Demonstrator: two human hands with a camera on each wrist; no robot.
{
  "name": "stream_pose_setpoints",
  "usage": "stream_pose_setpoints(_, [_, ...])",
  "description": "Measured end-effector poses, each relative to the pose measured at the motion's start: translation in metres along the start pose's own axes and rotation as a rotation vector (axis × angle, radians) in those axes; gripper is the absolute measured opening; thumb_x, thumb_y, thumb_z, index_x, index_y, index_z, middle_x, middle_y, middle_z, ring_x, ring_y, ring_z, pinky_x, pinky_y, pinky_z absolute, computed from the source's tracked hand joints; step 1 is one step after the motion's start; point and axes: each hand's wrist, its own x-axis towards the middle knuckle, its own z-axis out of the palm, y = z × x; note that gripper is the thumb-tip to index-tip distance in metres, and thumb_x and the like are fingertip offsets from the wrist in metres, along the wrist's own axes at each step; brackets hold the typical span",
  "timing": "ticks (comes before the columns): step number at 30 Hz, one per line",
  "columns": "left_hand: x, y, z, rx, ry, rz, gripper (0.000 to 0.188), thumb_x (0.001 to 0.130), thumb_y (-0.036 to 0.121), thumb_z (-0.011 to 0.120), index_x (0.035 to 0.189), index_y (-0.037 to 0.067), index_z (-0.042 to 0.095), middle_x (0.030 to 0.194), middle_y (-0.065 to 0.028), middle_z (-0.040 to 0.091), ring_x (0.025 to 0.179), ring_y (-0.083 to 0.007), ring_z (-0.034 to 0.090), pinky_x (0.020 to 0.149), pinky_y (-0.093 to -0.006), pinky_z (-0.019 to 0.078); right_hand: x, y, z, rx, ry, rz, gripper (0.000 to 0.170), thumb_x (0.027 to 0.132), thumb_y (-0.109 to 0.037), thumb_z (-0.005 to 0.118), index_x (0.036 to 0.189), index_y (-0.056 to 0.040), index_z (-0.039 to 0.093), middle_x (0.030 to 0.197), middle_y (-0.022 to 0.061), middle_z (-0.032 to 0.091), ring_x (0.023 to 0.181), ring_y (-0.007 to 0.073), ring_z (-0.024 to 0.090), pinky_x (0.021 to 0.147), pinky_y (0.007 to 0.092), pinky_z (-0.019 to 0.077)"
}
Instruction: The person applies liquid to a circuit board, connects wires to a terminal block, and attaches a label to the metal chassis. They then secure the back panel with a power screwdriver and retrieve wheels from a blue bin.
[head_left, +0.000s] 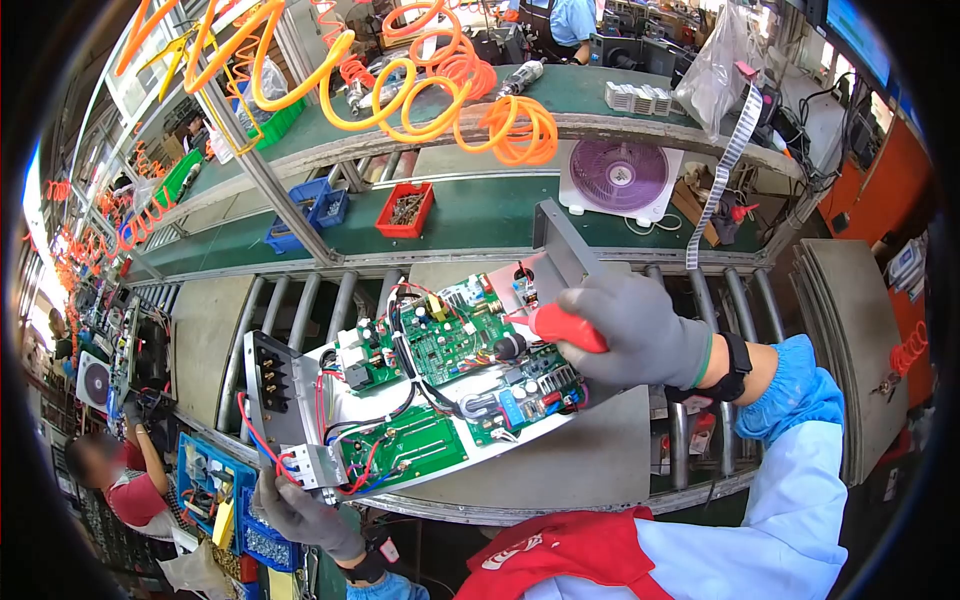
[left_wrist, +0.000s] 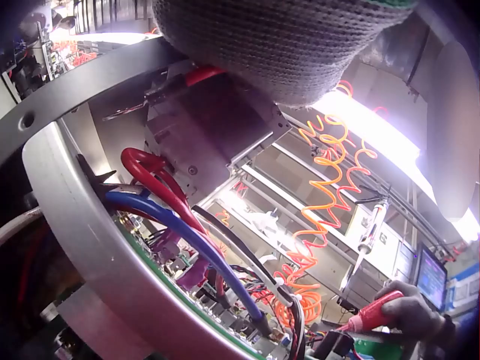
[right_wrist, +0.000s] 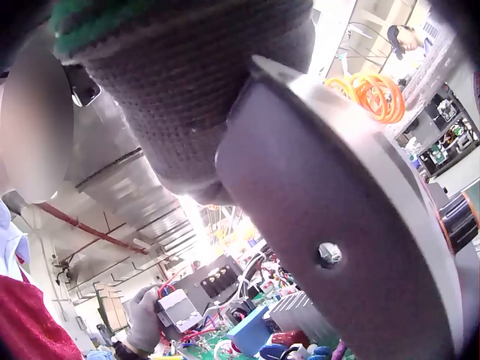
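A metal chassis (head_left: 545, 430) with green circuit boards (head_left: 435, 350) and bundled wires lies tilted before me on the roller line. My gloved right hand (head_left: 640, 330) grips a red bottle (head_left: 568, 327) whose narrow tip points left over the upper board, close to a black round part (head_left: 510, 347). In the left wrist view the red bottle (left_wrist: 375, 311) shows inside the curled fingers. My gloved left hand (head_left: 305, 515) holds the chassis's lower left corner, by a grey block (head_left: 312, 466) with red wires. Its glove (left_wrist: 277, 45) fills the top of the left wrist view.
Grey boards are stacked at the right (head_left: 850, 350). Behind the rollers (head_left: 312, 305) stand a red bin (head_left: 405, 210) of small parts, blue bins (head_left: 300, 215) and a purple fan (head_left: 620, 175). Orange coiled hoses (head_left: 510, 130) hang above. Another person (head_left: 135, 490) works at the left.
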Motion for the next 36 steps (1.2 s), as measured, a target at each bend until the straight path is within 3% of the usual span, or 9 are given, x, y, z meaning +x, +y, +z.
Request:
stream_pose_setpoints(2, [0.001,0.004,0.000,0.005,-0.006,-0.008,0.032,0.099,0.012,0.048,0.120,-0.008,0.063,0.113,-0.0171,0.061,0.098,-0.0252,0.062,0.084,-0.0360,0.0512,0.001,0.000,-0.004,0.016,0.094,0.042,0.037,0.075,-0.023,0.074,0.106,-0.0075,0.061,0.090,0.0111,0.063,0.075,0.0322,0.064,0.066,0.0400,0.0523])
stream_pose_setpoints(5, [0.000,-0.001,-0.003,0.053,-0.010,-0.004,0.032,0.099,0.012,0.049,0.120,-0.008,0.063,0.112,-0.0170,0.061,0.098,-0.0255,0.062,0.084,-0.0367,0.0510,0.010,0.005,-0.010,0.043,0.083,0.158,0.037,0.075,-0.026,0.075,0.105,-0.0073,0.062,0.091,0.0132,0.064,0.077,0.0335,0.065,0.069,0.0417,0.0525])
stream_pose_setpoints(11, [0.001,0.006,0.001,0.033,0.006,-0.014,0.032,0.097,0.011,0.049,0.119,-0.008,0.064,0.108,-0.0166,0.059,0.097,-0.0256,0.057,0.081,-0.0366,0.0471,0.024,0.027,0.007,0.136,-0.022,0.314,0.036,0.075,-0.032,0.072,0.099,-0.0069,0.063,0.090,0.0172,0.064,0.082,0.0379,0.065,0.073,0.0454,0.0524])
stream_pose_setpoints(17, [0.000,0.006,0.001,0.026,0.019,-0.014,0.032,0.097,0.011,0.049,0.117,-0.008,0.064,0.107,-0.0164,0.059,0.098,-0.0255,0.057,0.081,-0.0365,0.0468,0.041,0.041,0.003,0.219,-0.177,0.478,0.042,0.071,-0.032,0.071,0.102,-0.0053,0.063,0.092,0.0202,0.067,0.086,0.0373,0.067,0.077,0.0436,0.0535])
stream_pose_setpoints(23, [0.000,-0.001,-0.001,0.054,0.011,0.012,0.031,0.097,0.011,0.050,0.118,-0.007,0.064,0.106,-0.0161,0.059,0.098,-0.0263,0.057,0.082,-0.0380,0.0463,0.053,0.049,-0.002,0.305,-0.197,0.555,0.044,0.069,-0.033,0.072,0.101,-0.0036,0.064,0.089,0.0206,0.067,0.084,0.0355,0.068,0.077,0.0405,0.0536])
stream_pose_setpoints(29, [0.001,0.001,0.000,0.027,0.010,-0.002,0.032,0.097,0.011,0.050,0.119,-0.007,0.064,0.107,-0.0163,0.059,0.097,-0.0259,0.057,0.082,-0.0384,0.0464,0.055,0.054,-0.006,0.386,-0.243,0.605,0.044,0.070,-0.033,0.072,0.101,-0.0027,0.064,0.093,0.0185,0.068,0.084,0.0303,0.068,0.078,0.0376,0.0534])
stream_pose_setpoints(32, [0.001,0.004,0.001,0.036,0.008,0.009,0.033,0.097,0.012,0.049,0.120,-0.008,0.063,0.108,-0.0154,0.058,0.097,-0.0249,0.057,0.082,-0.0376,0.0464,0.049,0.066,-0.003,0.512,-0.175,0.559,0.041,0.072,-0.030,0.072,0.100,-0.0008,0.064,0.097,0.0157,0.068,0.082,0.0265,0.068,0.077,0.0369,0.0535])
stream_pose_setpoints(36, [0.000,0.003,-0.001,0.027,0.004,0.016,0.031,0.099,0.010,0.047,0.119,-0.007,0.064,0.110,-0.0157,0.062,0.097,-0.0238,0.060,0.084,-0.0353,0.0497,0.053,0.065,-0.015,0.636,-0.102,0.697,0.042,0.078,-0.029,0.073,0.105,0.0006,0.062,0.099,0.0111,0.068,0.083,0.0189,0.066,0.074,0.0325,0.0532])
